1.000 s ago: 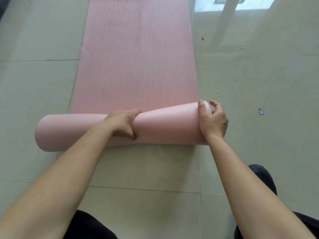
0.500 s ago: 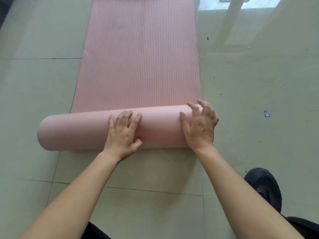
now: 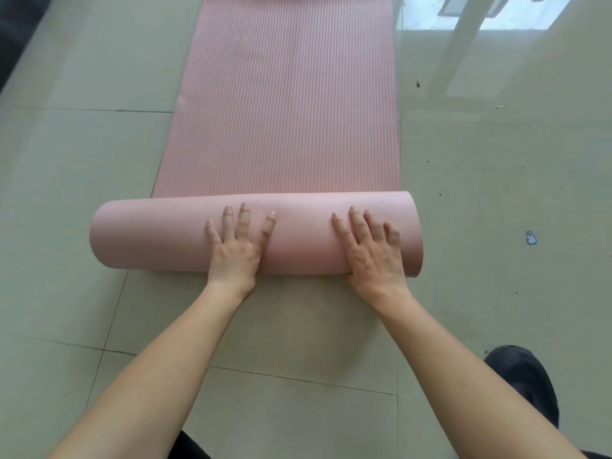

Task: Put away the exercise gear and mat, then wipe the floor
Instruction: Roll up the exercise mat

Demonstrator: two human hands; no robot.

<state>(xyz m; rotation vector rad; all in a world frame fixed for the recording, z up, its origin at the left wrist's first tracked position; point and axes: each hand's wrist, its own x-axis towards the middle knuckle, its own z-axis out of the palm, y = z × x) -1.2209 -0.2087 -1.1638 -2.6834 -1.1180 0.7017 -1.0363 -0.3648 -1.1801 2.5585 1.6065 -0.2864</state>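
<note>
Head view. Pink exercise mat (image 3: 284,111) on the tiled floor (image 3: 82,160), part-rolled. The roll (image 3: 159,236) lies near, long axis left to right. The ribbed unrolled length runs off from it to the far side.

Left hand (image 3: 235,250) lies flat on the roll's middle, fingers straight and spread, clasping nothing. Right hand (image 3: 374,253) lies the same way, just inside the right end. Left end has no hand on it.

Remaining mat lies far of both palms, so the push likely goes across the axis. Unheld left end may lag.
</note>
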